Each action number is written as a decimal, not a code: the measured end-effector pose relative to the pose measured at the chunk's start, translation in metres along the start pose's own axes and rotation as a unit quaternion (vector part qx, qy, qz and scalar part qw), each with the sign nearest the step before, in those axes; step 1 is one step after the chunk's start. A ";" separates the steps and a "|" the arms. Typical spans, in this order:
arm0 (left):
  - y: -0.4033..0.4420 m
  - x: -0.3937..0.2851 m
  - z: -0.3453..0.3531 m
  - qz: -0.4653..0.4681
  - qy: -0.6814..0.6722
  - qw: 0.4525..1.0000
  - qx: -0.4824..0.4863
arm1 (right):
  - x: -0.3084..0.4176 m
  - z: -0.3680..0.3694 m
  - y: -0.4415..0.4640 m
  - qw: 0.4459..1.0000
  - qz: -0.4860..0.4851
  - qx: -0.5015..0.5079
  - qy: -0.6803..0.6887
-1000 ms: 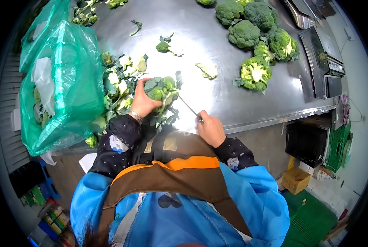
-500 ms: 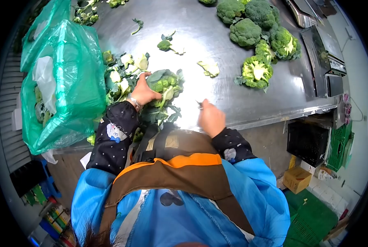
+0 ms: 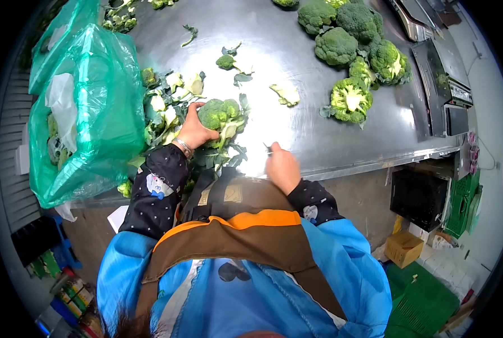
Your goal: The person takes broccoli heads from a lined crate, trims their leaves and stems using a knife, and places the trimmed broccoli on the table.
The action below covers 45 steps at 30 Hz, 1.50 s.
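Observation:
My left hand [image 3: 196,130] is closed around a head of broccoli [image 3: 220,114] low over the table's near edge. Its green crown faces up, and some leaves stay on its stem side. To the right, my right hand [image 3: 283,169] is wrapped round a small knife [image 3: 268,149]; only a short dark piece of it shows past the fingers, pointing up and left. The knife and the broccoli are apart. Cut stems and leaves [image 3: 170,104] lie piled beside my left hand.
A green plastic bag [image 3: 108,112] lines a container at the left. Several broccoli heads [image 3: 336,45] sit at the back right of the metal table [image 3: 296,129]. Loose pieces, including a pale stem piece [image 3: 286,94], lie mid-table. Metal equipment [image 3: 440,84] stands at the right edge.
A leaf that covered the broccoli's top is gone from it, and a dark leaf now lies near the small floret mid-table. My right hand has shifted slightly left with the knife.

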<state>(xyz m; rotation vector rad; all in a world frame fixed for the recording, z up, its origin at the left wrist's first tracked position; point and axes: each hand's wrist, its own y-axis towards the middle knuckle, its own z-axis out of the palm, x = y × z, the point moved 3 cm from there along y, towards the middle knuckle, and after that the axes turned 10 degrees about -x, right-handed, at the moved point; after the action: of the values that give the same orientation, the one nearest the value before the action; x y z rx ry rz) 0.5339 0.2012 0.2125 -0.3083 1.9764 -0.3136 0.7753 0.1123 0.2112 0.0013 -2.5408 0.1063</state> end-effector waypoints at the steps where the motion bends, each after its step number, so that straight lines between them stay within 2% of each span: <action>1: -0.002 0.000 -0.001 -0.004 -0.009 1.000 -0.006 | -0.008 -0.006 -0.003 1.000 0.026 -0.009 -0.005; 2: -0.003 0.002 -0.003 -0.005 -0.019 1.000 -0.014 | -0.013 -0.010 0.000 0.999 0.050 -0.020 -0.009; 4: -0.001 0.010 -0.003 0.013 -0.028 0.999 -0.016 | 0.008 -0.027 -0.007 0.996 -0.013 -0.024 0.082; 5: 0.000 0.012 -0.003 -0.008 -0.032 0.999 -0.018 | 0.015 -0.033 -0.013 0.991 -0.040 -0.026 0.127; 9: 0.001 -0.004 -0.003 -0.055 -0.126 0.989 0.049 | -0.003 -0.007 -0.012 0.973 -0.020 0.089 0.212; 10: -0.001 -0.006 -0.004 -0.068 -0.151 0.984 0.066 | -0.002 -0.006 -0.010 0.972 -0.026 0.095 0.214; 17: 0.005 0.003 -0.002 -0.015 -0.066 0.995 0.074 | 0.007 0.008 -0.002 0.968 -0.042 0.174 0.174; 18: 0.006 -0.001 -0.002 0.063 -0.022 0.996 0.062 | 0.003 0.010 0.000 0.968 -0.046 0.183 0.165; 21: 0.005 0.002 -0.009 -0.093 -0.118 0.987 0.061 | -0.009 0.012 -0.003 0.969 -0.034 0.206 0.131; 22: 0.006 0.005 -0.009 -0.106 -0.147 0.981 0.063 | -0.008 0.004 -0.005 0.970 -0.035 0.197 0.137; 23: 0.006 0.010 -0.007 -0.068 -0.158 0.983 0.064 | -0.007 -0.002 -0.006 0.970 -0.026 0.180 0.161; 26: 0.004 0.013 -0.007 -0.057 -0.129 0.988 0.068 | -0.005 -0.011 -0.007 0.965 0.031 0.158 0.206; 29: 0.004 0.008 -0.007 -0.054 -0.091 0.993 0.060 | 0.004 -0.006 -0.001 0.966 -0.047 0.143 0.210; 31: 0.003 0.004 -0.007 -0.023 -0.068 0.996 0.047 | 0.010 0.002 0.006 0.962 -0.040 0.169 0.208; 33: -0.002 0.004 -0.008 -0.035 -0.067 0.995 0.060 | 0.007 0.017 0.008 0.955 -0.038 0.210 0.203; 35: 0.002 0.010 -0.008 -0.046 -0.070 0.993 0.083 | -0.002 0.017 0.008 0.954 -0.081 0.242 0.159; 36: 0.001 0.011 -0.006 -0.053 -0.135 0.987 0.065 | -0.007 0.017 0.005 0.950 -0.099 0.256 0.147; 38: 0.002 0.011 -0.004 -0.089 -0.176 0.979 0.057 | -0.015 0.019 0.003 0.942 -0.120 0.287 0.127; 41: 0.000 0.010 -0.005 -0.116 -0.240 0.962 0.059 | -0.007 0.004 0.007 0.929 -0.030 0.183 0.320; 42: -0.003 0.014 -0.003 -0.138 -0.271 0.952 0.028 | -0.016 0.015 0.006 0.925 0.014 0.099 0.367; 44: -0.020 -0.004 0.007 -0.179 -0.336 0.924 0.007 | 0.024 -0.020 0.007 0.946 0.002 0.027 0.324; 45: -0.035 -0.018 0.009 -0.203 -0.323 0.924 -0.010 | 0.040 -0.035 0.010 0.953 -0.012 -0.012 0.302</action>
<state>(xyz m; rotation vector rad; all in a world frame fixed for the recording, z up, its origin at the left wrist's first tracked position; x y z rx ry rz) 0.5526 0.1739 0.2367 -0.7391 1.2534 -0.3945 0.7618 0.1257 0.2617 -0.0093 -1.9278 0.0557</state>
